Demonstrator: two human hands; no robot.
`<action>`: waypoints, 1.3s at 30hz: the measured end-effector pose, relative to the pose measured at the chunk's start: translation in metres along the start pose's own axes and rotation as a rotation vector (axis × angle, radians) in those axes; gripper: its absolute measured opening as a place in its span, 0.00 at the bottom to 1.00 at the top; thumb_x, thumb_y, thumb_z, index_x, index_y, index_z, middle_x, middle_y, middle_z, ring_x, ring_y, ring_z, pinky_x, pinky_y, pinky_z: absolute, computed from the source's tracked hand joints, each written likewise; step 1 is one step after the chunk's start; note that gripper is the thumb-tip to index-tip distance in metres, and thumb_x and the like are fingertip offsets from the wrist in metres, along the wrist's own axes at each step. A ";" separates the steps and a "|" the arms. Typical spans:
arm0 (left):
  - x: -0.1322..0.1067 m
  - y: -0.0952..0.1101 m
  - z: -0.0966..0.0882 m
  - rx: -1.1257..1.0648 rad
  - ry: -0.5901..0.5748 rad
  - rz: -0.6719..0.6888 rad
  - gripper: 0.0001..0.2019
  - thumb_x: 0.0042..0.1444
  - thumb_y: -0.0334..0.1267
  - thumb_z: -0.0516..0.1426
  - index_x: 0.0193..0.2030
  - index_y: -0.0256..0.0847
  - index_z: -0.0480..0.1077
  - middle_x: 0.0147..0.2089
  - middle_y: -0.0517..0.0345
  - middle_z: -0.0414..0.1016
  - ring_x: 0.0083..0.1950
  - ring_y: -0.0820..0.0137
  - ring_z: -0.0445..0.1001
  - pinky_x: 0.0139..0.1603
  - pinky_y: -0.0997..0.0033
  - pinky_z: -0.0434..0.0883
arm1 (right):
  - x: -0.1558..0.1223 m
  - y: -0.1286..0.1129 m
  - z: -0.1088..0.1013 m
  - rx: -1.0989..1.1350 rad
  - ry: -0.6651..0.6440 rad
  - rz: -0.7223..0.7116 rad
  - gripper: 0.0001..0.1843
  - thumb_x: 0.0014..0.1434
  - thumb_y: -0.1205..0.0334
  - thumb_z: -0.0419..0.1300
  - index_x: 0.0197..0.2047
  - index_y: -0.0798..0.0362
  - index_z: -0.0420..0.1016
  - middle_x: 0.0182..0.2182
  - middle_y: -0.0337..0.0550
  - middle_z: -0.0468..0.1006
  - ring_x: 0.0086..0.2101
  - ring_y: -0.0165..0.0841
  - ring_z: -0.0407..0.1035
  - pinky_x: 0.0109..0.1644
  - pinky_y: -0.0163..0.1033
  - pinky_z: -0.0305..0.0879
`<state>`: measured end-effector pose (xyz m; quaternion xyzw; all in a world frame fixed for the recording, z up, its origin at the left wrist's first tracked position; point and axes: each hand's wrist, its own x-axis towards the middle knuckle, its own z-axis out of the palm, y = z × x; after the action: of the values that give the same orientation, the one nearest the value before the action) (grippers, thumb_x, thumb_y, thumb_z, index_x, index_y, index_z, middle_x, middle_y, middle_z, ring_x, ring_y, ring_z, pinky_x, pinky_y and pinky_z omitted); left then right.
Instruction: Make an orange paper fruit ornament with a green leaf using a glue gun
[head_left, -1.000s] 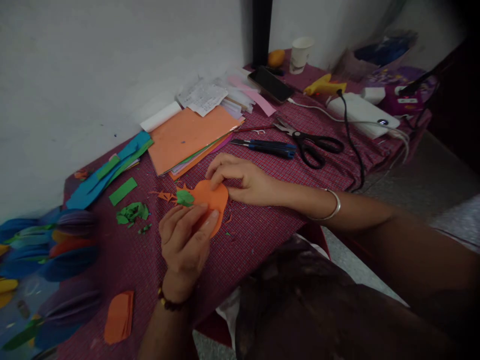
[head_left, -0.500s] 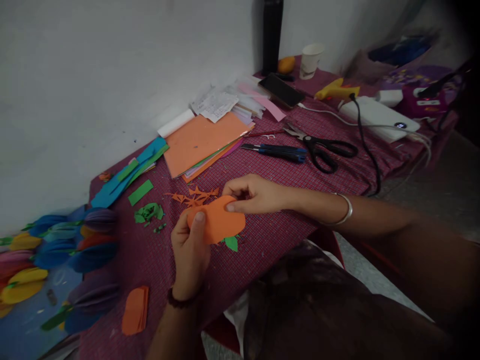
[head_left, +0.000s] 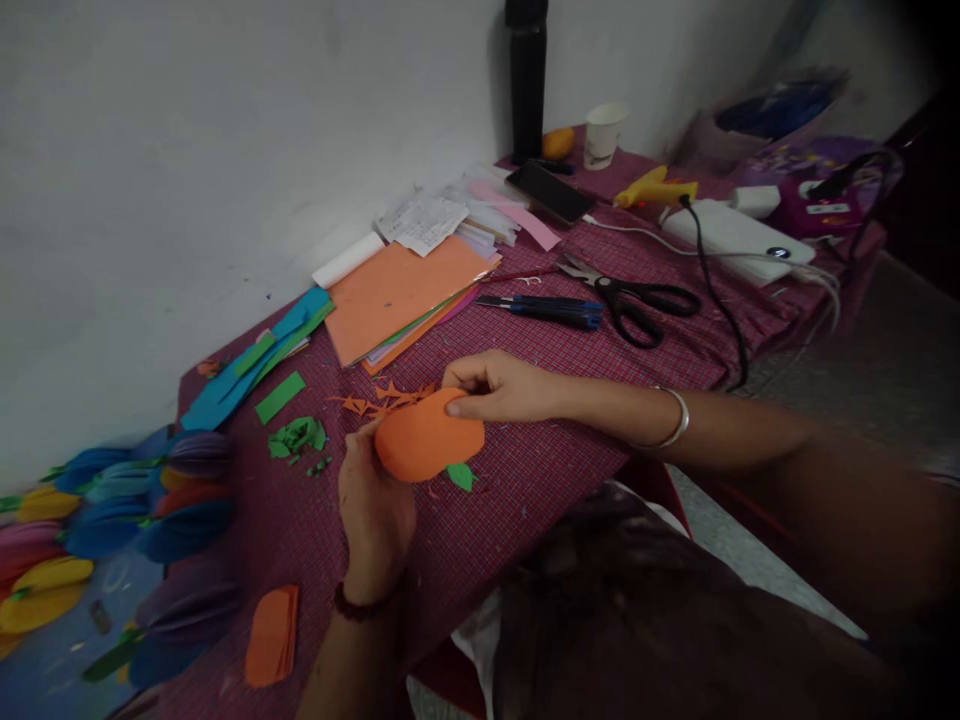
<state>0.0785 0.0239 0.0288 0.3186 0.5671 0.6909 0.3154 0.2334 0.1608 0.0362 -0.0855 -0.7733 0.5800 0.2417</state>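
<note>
An orange paper cut-out (head_left: 429, 440) with rounded ends is held between my two hands above the table. My right hand (head_left: 491, 388) pinches its upper right edge, thumb on top and fingers curled behind. At the left end, my left hand (head_left: 375, 500) holds the paper from beneath, its fingers mostly hidden behind it. Jagged orange paper scraps (head_left: 375, 400) lie just beyond the cut-out. A green paper leaf (head_left: 460, 476) shows under its lower right edge. Near the table's front edge rests a stack of similar orange cut-outs (head_left: 271, 636).
Coloured paper sheets (head_left: 409, 290), a cutter knife (head_left: 551, 310) and black-handled scissors (head_left: 637, 300) lie behind my hands. Green scraps (head_left: 297, 437) are to the left, beside several folded-paper ornaments (head_left: 112, 520). A yellow glue gun (head_left: 656, 188), a cable and a white power bank (head_left: 739, 240) sit at the right.
My left thumb has left the top face of the orange cut-out and is now hidden. My right hand keeps its pinch. The whole view has shifted slightly.
</note>
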 end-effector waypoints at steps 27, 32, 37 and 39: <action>-0.009 0.003 -0.003 0.440 -0.096 0.750 0.10 0.52 0.27 0.61 0.40 0.44 0.73 0.47 0.55 0.73 0.50 0.65 0.74 0.57 0.52 0.70 | 0.002 0.008 0.008 0.734 -0.181 0.528 0.28 0.67 0.41 0.48 0.38 0.59 0.72 0.24 0.42 0.77 0.18 0.23 0.66 0.23 0.28 0.63; -0.002 -0.002 -0.010 0.614 -0.214 0.813 0.11 0.53 0.23 0.57 0.40 0.44 0.72 0.46 0.56 0.73 0.54 0.63 0.74 0.57 0.51 0.71 | 0.005 0.009 0.007 0.622 0.074 0.471 0.09 0.55 0.63 0.64 0.33 0.57 0.68 0.22 0.33 0.71 0.18 0.20 0.61 0.21 0.26 0.55; 0.010 -0.012 -0.014 0.913 -0.337 0.848 0.13 0.52 0.24 0.55 0.41 0.42 0.72 0.47 0.52 0.72 0.54 0.61 0.73 0.55 0.53 0.72 | 0.007 0.007 -0.005 -0.107 0.113 0.345 0.03 0.56 0.67 0.59 0.33 0.57 0.69 0.27 0.37 0.71 0.26 0.25 0.62 0.30 0.31 0.56; 0.013 -0.016 -0.014 1.053 -0.464 0.810 0.12 0.54 0.25 0.54 0.42 0.42 0.73 0.48 0.51 0.72 0.52 0.61 0.72 0.53 0.56 0.72 | 0.007 0.007 -0.011 -0.476 0.034 0.320 0.05 0.55 0.65 0.59 0.35 0.58 0.72 0.30 0.40 0.75 0.28 0.27 0.63 0.31 0.33 0.52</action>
<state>0.0608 0.0285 0.0124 0.7543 0.5810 0.3017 -0.0502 0.2310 0.1752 0.0341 -0.2703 -0.8603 0.4113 0.1331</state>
